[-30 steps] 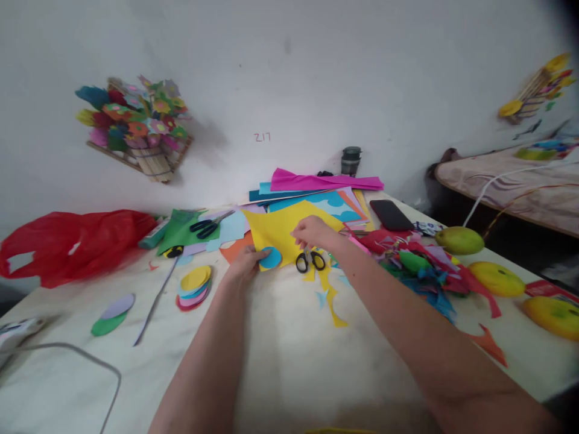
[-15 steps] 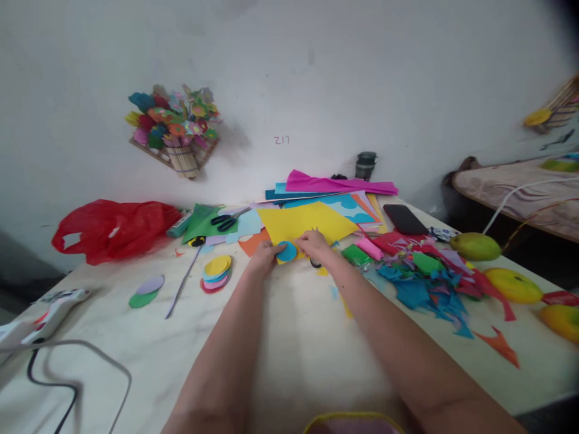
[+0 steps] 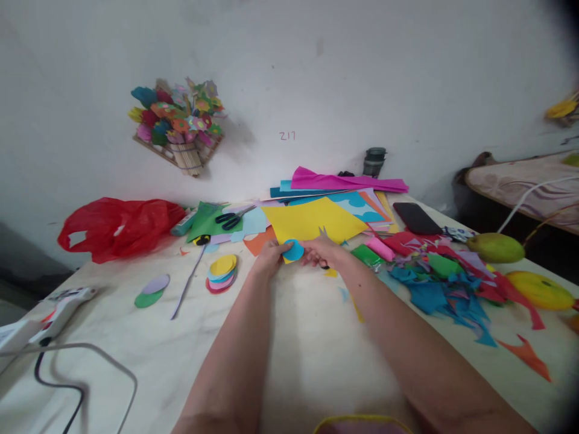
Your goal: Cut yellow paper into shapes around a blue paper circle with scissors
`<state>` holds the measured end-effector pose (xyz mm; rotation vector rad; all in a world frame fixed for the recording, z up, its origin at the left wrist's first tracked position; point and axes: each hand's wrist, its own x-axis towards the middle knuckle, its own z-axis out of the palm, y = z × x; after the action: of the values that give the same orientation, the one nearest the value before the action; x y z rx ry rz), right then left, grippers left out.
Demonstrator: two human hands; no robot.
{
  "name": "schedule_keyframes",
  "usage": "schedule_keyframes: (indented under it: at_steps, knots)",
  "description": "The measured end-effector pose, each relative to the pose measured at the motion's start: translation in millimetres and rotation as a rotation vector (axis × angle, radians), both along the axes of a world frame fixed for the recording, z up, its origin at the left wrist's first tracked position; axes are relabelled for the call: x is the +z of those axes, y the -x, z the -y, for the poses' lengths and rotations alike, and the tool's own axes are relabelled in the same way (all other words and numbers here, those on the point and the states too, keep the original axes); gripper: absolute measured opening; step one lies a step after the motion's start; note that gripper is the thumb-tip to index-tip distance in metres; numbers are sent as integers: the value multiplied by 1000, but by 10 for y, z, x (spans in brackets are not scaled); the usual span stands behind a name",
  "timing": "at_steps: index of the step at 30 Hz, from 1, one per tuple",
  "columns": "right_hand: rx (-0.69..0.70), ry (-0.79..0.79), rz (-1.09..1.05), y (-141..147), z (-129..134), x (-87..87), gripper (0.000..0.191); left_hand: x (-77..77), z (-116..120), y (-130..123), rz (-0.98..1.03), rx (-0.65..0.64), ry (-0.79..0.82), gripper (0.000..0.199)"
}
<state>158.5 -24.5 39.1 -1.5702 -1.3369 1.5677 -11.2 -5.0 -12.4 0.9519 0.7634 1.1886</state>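
Since the earlier frames, the right hand (image 3: 323,252) has come down over the small scissors (image 3: 322,231), whose loops lay exposed and are now mostly covered, and its fingers have loosened from a tight bunch beside the blue disc (image 3: 294,249).

At the left edge of the desk (image 3: 244,349) lies a white power strip (image 3: 66,313); a red plastic bag (image 3: 120,229) occupies the far left corner. Inward of these, a green disc (image 3: 147,299) is partly covered by a lilac disc (image 3: 159,283). Next come a lilac strip (image 3: 186,289) and a disc stack (image 3: 221,274), yellow uppermost. Black-handled scissors (image 3: 230,220) rest on green sheeting toward the far edge.

Left forearm reaches up from the near edge; the left hand (image 3: 270,256) pinches the blue disc against the near corner of the yellow sheet (image 3: 316,220), thumb on top. Right forearm slants inward from the near right. Its hand is palm-down, fingers curled and slightly apart just beside the disc; blade tips project beyond the knuckles over the yellow sheet. Whether it grips the scissors cannot be told.

Further right, a dark phone (image 3: 417,218) lies behind mixed scraps (image 3: 443,283), with a green fruit (image 3: 496,247) near the right edge.
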Motion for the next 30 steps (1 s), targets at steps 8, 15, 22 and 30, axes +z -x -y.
schedule_keyframes:
  at_steps: [8, 15, 22, 30]
  knots:
    - [-45, 104, -167, 10, -45, -50, 17, 21, 2, 6, 11, -27, 1, 49]
    - [-168, 23, -157, 108, -2, -72, 23, 69, 26, 10, -17, -38, 17, 50]
    - [-204, -60, -90, 157, 7, -111, 40, 122, 58, -109, -17, 88, 113, 36]
    - [-251, -86, -98, 188, -51, -192, 20, -24, 42, -258, 64, 307, 162, 25]
